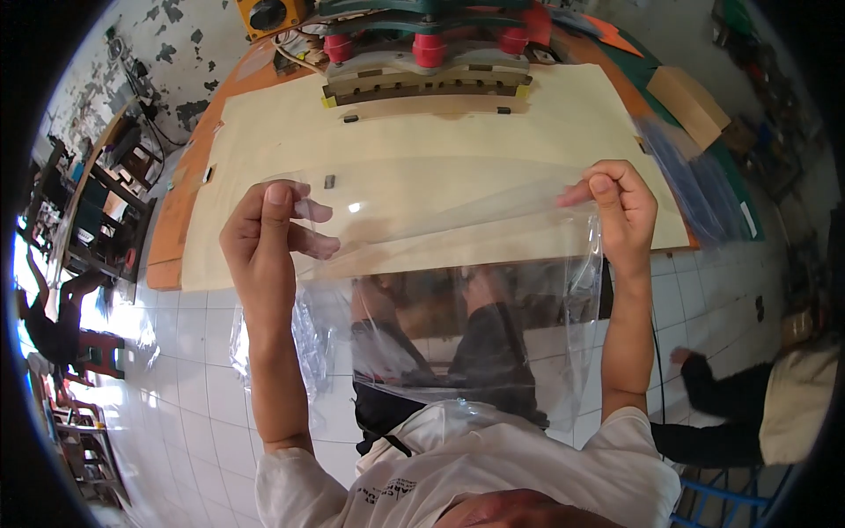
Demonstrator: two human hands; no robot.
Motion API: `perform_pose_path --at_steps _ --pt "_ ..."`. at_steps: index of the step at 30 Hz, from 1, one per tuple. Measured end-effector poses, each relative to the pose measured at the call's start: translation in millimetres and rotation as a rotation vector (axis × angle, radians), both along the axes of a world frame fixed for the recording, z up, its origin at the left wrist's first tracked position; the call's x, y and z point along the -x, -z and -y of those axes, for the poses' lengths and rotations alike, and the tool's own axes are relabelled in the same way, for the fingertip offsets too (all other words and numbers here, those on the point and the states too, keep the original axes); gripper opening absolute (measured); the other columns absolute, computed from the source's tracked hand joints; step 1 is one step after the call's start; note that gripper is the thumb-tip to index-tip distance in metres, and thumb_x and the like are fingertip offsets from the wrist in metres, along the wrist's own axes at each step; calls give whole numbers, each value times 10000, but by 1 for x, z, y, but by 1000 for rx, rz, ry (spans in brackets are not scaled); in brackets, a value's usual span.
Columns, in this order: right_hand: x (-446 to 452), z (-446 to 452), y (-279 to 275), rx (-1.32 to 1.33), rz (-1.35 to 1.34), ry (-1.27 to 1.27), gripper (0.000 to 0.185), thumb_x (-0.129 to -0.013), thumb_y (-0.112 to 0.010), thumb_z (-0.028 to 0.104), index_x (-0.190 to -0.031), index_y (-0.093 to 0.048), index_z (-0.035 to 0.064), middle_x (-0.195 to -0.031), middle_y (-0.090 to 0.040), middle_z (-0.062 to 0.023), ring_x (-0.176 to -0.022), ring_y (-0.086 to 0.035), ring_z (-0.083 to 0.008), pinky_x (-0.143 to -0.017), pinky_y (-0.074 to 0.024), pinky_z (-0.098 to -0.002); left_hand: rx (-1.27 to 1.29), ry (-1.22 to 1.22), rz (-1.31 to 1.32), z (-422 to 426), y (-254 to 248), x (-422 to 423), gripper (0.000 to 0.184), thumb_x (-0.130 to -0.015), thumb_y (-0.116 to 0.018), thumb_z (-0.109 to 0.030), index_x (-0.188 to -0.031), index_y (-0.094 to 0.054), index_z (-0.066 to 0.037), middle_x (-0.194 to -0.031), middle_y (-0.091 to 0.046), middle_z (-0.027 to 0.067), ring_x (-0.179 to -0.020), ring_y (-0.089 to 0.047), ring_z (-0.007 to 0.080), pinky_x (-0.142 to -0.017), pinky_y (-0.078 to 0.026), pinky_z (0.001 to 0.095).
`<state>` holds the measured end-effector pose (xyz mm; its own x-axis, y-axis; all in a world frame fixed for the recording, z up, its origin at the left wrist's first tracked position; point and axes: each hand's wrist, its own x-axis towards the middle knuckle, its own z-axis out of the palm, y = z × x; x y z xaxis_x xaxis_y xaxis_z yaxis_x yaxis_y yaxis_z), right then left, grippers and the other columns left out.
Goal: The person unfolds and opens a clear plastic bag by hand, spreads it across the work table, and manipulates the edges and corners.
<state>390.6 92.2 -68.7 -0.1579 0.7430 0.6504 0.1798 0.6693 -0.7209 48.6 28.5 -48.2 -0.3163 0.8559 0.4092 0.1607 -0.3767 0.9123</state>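
A clear plastic sheet [554,312] is stretched between my hands, over the near edge of the table and above my lap. My left hand [271,224] grips its upper left part, the thumb in front and some fingertips showing through the film. At the upper right corner, my right hand [623,211] pinches the sheet between thumb and curled fingers. Folds run along the upper edge and down the right side. Through the plastic I see my legs and the floor. More crumpled clear plastic [310,343] hangs beside my left forearm.
A machine with red cylinders [429,51] stands at the back of the table, on a cream board [264,132]. Small dark blocks [330,181] lie on the board. A cardboard box [688,107] and clear sheets [695,180] are at right. Another person's dark sleeve [726,392] shows lower right.
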Motion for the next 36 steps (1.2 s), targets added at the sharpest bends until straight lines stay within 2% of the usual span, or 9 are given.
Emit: perform_pose_path --at_steps 8,11,13,16,24,30,36 --pt "-12 -3 -2 -2 7 12 175 -997 -531 142 -957 -583 -20 -761 -658 -84 -714 -672 -157 -696 -513 -265 77 179 78 1 -5 2 369 -1007 -510 -307 -1000 -623 44 -837 -696 170 -578 -679 193 -535 -561 274" --pt "-15 -4 -4 17 -9 25 179 -997 -531 152 -946 -580 -13 -748 -648 -84 -703 -667 -160 -718 -529 -293 135 296 145 1 -5 5 387 -997 -516 -306 -1005 -630 64 -861 -704 186 -668 -710 228 -609 -592 316" --pt "-15 -4 -4 41 -30 53 213 -998 -530 194 -919 -571 1 -730 -633 -83 -685 -658 -167 -778 -550 -357 151 323 144 1 -9 5 391 -993 -523 -306 -1009 -635 67 -864 -705 190 -682 -712 233 -615 -594 319" --pt "-19 -6 -5 54 -14 58 244 -1001 -526 229 -907 -566 8 -740 -632 -83 -684 -652 -167 -809 -548 -384 165 368 141 1 -12 4 399 -982 -543 -302 -1015 -649 81 -873 -704 201 -728 -716 242 -643 -601 337" --pt "-20 -8 -5 117 -54 77 246 -1001 -526 238 -904 -566 16 -725 -625 -74 -688 -643 -163 -836 -534 -381 179 394 88 0 -14 5 394 -973 -566 -272 -1032 -647 109 -897 -697 198 -826 -716 253 -676 -616 352" --pt "-20 -7 -4 115 -50 66 232 -1001 -522 219 -903 -570 14 -733 -617 -74 -685 -640 -160 -823 -531 -366 180 371 70 0 -14 5 392 -978 -561 -278 -1030 -650 100 -870 -698 200 -763 -716 243 -654 -608 328" --pt "-17 -9 -4 98 -41 75 225 -997 -526 201 -885 -574 12 -722 -604 -60 -671 -623 -143 -704 -510 -287 159 294 75 -5 -8 5 385 -982 -555 -282 -1032 -652 88 -831 -699 179 -677 -700 202 -593 -587 291"
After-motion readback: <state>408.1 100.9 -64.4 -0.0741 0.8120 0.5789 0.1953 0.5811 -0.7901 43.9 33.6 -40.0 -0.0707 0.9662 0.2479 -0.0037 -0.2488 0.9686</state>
